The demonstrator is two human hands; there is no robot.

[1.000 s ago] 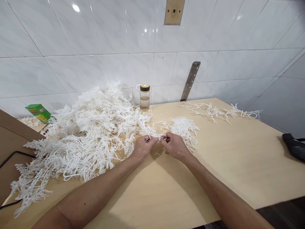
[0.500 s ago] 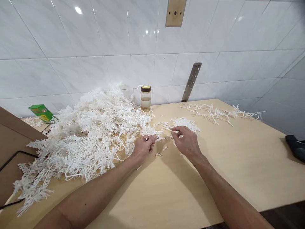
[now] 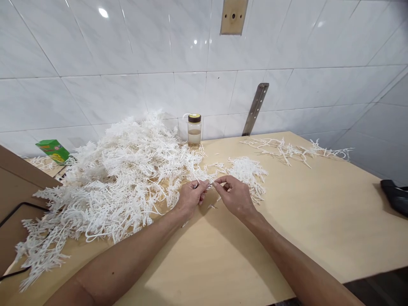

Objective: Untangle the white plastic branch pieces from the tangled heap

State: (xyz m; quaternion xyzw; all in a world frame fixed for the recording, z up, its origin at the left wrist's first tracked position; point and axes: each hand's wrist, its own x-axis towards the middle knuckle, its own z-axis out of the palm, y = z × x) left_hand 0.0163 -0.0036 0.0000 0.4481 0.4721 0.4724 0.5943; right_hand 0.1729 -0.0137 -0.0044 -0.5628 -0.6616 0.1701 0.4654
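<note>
My left hand (image 3: pixel 191 196) is closed in a pinch on a white branched plastic sprig (image 3: pixel 202 175) at the right edge of a large heap of similar white sprigs (image 3: pixel 127 170). My right hand (image 3: pixel 234 193) pinches at the tip of the same sprig, its thumb and forefinger almost meeting the left fingertips. The exact bit between the right fingers is too small to make out clearly. Just beyond the right hand lies a low pile of small white snippets (image 3: pixel 248 171). A few loose bits (image 3: pixel 211 206) rest on the table below the hands.
Bare white stems (image 3: pixel 287 149) lie at the table's back right. A bottle with liquid (image 3: pixel 194 132) stands by the tiled wall, near a leaning metal bracket (image 3: pixel 256 109). A green box (image 3: pixel 53 150) and cardboard (image 3: pixel 22 195) are at left; a black object (image 3: pixel 395 196) sits at the right edge.
My right hand has moved left and slightly toward me, from the snippet pile to my left fingertips. My left hand has stayed in place with its pinch.
</note>
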